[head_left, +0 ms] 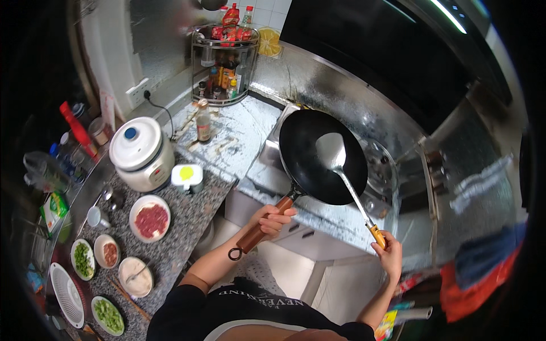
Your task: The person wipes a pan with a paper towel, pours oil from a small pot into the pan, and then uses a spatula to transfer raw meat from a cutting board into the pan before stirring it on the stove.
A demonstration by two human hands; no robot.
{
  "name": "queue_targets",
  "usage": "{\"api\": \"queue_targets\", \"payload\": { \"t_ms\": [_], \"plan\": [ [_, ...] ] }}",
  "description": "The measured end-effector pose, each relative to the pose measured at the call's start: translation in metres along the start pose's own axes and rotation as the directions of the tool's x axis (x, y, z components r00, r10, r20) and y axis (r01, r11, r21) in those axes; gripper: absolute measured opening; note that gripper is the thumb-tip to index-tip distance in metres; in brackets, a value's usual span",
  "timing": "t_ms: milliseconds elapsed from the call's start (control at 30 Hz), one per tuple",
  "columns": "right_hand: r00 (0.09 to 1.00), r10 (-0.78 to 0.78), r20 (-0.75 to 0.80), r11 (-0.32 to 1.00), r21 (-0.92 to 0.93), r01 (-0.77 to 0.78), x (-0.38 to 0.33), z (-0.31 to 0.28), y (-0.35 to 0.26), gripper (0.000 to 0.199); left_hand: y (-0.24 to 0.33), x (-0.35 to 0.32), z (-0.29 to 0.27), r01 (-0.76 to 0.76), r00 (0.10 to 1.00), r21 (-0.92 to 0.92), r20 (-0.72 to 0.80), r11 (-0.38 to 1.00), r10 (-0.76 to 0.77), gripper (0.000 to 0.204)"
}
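My left hand (pixel 273 221) is wrapped round the reddish-brown wooden handle of a black wok (pixel 301 136). The wok is over the stove area, its dark inside facing me, with no food visible in it. Between finger and thumb of my right hand (pixel 388 250) is the yellow-brown grip of a metal spatula (pixel 332 152). Its broad shiny blade lies in front of the wok's inner surface; whether the two touch, I cannot tell. Part of the stove (pixel 378 165) shows to the right of the wok, and the rest is hidden behind it.
On the granite counter at left stand a white electric cooker (pixel 145 173), a plate of sliced raw meat (pixel 151 220) and bowls of chopped greens (pixel 108 315). A sauce bottle (pixel 203 122) stands before a corner rack (pixel 224 68). A dark range hood (pixel 387 62) overhangs the stove.
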State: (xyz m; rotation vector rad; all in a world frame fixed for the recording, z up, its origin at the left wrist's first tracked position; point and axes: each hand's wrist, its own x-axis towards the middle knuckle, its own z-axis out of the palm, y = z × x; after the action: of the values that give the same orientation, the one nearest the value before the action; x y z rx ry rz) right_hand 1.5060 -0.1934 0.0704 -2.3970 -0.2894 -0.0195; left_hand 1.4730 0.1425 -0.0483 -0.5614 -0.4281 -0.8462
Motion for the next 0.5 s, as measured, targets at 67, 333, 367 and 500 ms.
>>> {"api": "queue_targets", "payload": {
  "t_ms": [67,333,367,500],
  "plan": [
    [0.999,-0.044,-0.031,0.999,0.020,0.045,0.064,0.012,0.013,0.028,0.046,0.031,-0.005,-0.059,0.998,0.035,-0.028,0.998,0.060,0.015],
    [0.996,-0.086,0.019,0.996,-0.017,0.086,0.247,0.011,0.018,0.024,0.187,0.102,-0.020,-0.084,0.994,0.055,-0.065,0.995,0.087,0.017],
    [0.996,-0.079,0.044,0.996,-0.024,0.080,0.262,0.012,0.017,0.026,0.196,0.104,-0.021,-0.087,0.994,0.047,-0.059,0.995,0.090,0.016],
    [0.991,-0.111,0.071,0.955,-0.269,0.127,0.305,0.016,0.008,0.029,0.216,0.116,-0.021,-0.095,0.995,-0.007,-0.027,0.995,0.095,0.015]
  ]
}}
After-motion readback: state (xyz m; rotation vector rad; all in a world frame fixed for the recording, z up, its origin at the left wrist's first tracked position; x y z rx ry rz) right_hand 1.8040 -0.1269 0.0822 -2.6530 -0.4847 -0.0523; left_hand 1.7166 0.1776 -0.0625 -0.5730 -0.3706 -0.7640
